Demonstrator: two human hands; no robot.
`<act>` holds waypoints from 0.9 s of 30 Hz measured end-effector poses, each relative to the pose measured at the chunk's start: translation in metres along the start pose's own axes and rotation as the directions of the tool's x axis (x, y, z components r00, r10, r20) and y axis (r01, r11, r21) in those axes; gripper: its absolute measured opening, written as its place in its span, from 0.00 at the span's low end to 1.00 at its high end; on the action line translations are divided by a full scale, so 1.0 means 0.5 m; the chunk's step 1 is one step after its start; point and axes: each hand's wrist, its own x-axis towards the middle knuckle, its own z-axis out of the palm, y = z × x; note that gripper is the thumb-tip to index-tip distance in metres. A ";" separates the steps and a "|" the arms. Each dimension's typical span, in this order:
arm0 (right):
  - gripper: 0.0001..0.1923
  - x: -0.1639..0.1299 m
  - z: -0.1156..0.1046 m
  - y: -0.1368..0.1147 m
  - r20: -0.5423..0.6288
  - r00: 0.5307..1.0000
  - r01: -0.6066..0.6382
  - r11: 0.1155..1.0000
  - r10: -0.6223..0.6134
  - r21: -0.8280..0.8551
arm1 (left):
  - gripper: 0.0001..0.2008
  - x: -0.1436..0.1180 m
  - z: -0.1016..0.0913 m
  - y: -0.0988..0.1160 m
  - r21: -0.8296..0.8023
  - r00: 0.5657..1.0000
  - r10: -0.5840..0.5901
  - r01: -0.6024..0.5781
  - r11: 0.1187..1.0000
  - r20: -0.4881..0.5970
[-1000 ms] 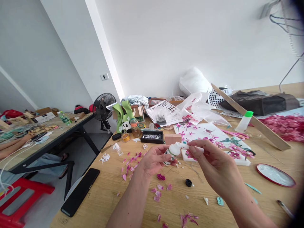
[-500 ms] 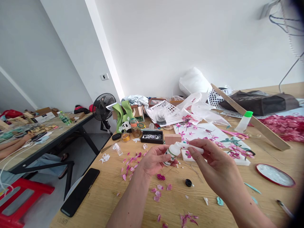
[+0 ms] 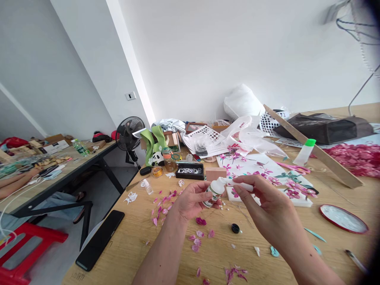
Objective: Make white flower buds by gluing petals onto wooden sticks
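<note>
The left hand (image 3: 190, 200) is gripping a small white glue bottle (image 3: 214, 192), fingers wrapped tight round its body, held just above the wooden table (image 3: 133, 241) near the middle; the right hand (image 3: 267, 206) is pinching the long white nozzle (image 3: 242, 185), thumb and forefinger closed on it; bottle is tipped over to the right. A small black cap (image 3: 235, 228) is lying on the table near the hands, apart from the bottle, so the bottle looks opened already; no glue visibly coming out yet, and I can't tell how full it is.

Pink petals (image 3: 197, 235) are lying loose on the near side, not yet stuck down by the look of it; the white board w/ pink blossoms (image 3: 261, 170) beyond the hands is carrying plenty of flowers already, w/ bare patches left. Far left of that, a black tray (image 3: 190, 171) is holding small white bits; a little amber jar (image 3: 170, 160) is standing beside it; a red-rimmed lid (image 3: 344, 218) at right is showing a whitish inside; a green-capped bottle (image 3: 305, 152) is standing far right.
</note>
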 end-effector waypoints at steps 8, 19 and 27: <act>0.05 0.000 0.001 0.002 -0.016 0.994 0.111 0.992 -0.112 -0.054 | 0.22 0.000 -0.004 0.001 -0.018 1.000 -0.028 0.028 0.999 0.015; 0.06 0.002 0.003 -0.001 -0.037 0.972 0.224 0.966 -0.230 -0.127 | 0.24 -0.001 0.005 0.004 -0.058 0.998 -0.038 0.041 0.997 0.049; 0.07 0.004 0.007 0.002 -0.050 0.939 0.328 0.931 -0.340 -0.162 | 0.24 0.000 0.010 0.005 -0.010 0.998 -0.057 0.057 0.998 0.006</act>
